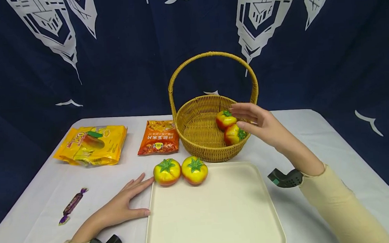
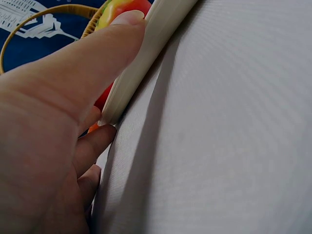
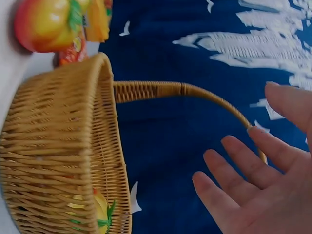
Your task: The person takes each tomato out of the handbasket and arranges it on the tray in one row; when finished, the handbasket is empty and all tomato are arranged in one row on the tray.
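Observation:
My left hand [image 1: 121, 206] rests at the left edge of a cream tray [image 1: 216, 209], fingers spread and straight, thumb and fingertips at the rim. Two yellow-red toy persimmons with green leaf tops, one at the tray's far left corner [image 1: 166, 172] and one beside it [image 1: 194, 170], sit side by side. Over the right side of a wicker basket [image 1: 203, 150] my right hand [image 1: 261, 125] hovers with loosely extended fingers and nothing held, as the right wrist view also shows. Inside the basket lie two more persimmons, an upper one [image 1: 225, 119] and a lower one [image 1: 233, 134].
An orange snack bag [image 1: 158, 137] lies left of the basket. Farther left is a yellow snack package [image 1: 92, 145]. A purple-wrapped candy [image 1: 73, 206] lies left of my left hand. The basket's tall handle [image 1: 210, 54] arches upward before a dark blue curtain [image 1: 127, 66].

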Motion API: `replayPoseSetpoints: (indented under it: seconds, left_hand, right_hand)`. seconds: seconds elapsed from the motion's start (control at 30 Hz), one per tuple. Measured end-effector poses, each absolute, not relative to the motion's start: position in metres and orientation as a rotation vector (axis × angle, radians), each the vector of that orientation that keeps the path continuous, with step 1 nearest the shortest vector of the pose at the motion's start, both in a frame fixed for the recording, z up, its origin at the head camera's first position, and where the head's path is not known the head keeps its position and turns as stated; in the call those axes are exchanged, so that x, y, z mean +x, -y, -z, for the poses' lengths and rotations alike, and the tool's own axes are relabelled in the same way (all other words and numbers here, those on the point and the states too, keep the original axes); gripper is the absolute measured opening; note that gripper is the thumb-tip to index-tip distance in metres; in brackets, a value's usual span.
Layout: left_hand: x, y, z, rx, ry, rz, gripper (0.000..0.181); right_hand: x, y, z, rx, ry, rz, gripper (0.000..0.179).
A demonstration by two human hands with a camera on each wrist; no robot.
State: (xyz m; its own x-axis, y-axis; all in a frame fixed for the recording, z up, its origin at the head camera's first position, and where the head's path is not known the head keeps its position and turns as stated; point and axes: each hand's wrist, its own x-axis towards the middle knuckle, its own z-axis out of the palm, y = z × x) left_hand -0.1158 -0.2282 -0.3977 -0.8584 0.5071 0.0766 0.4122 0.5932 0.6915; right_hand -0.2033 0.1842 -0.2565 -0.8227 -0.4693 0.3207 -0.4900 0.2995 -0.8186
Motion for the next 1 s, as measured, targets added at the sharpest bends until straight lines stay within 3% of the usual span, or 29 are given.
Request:
replayPoseSetpoints:
  seconds: [0.2, 0.5, 1.0]
  left_hand:
    - [-0.116, 0.228, 0.400, 0.769, -2.681, -1.118, 0.081]
    - [-0.115, 0.228, 0.399, 0.753, -2.684, -1.109, 0.081]
    - [-0.117, 0.229, 0.399, 0.741, -2.680, -1.110, 0.083]
  right_hand:
    - [-0.235, -0.187, 0.258, 0.737, 2.449, -1.777, 0.048]
    - [-0.277, -0.192, 0.293, 0.574, 2.091, -2.345, 0.052]
    - [-0.295, -0.183, 0.308, 0.382, 2.410, -2.115, 0.059]
